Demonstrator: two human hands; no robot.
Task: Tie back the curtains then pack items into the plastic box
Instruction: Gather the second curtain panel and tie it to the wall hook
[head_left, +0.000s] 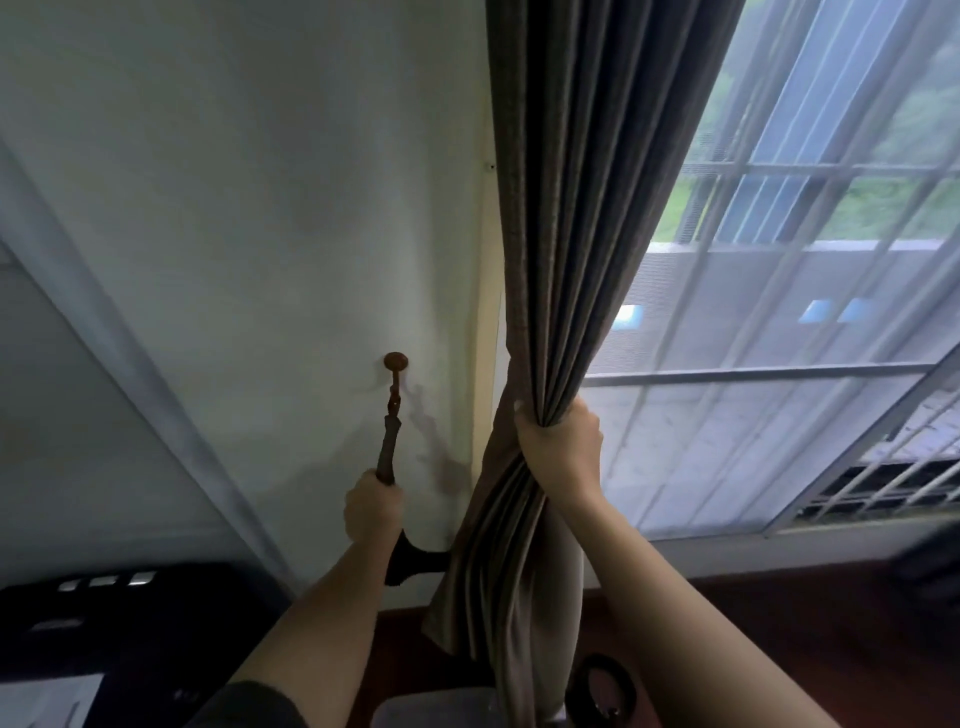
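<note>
— What are the hands doing?

— The right hand (558, 447) is clutching the gathered curtain (587, 208), fingers curling round its folds. The left hand (373, 506) is gripping the tieback (388, 447), which is hanging from the wall hook (396, 362).

— Any room around them?

— A strip of bare wall (234, 208) is showing between the hook and the curtain's edge. The window (779, 312) is showing uncovered to the right.
</note>
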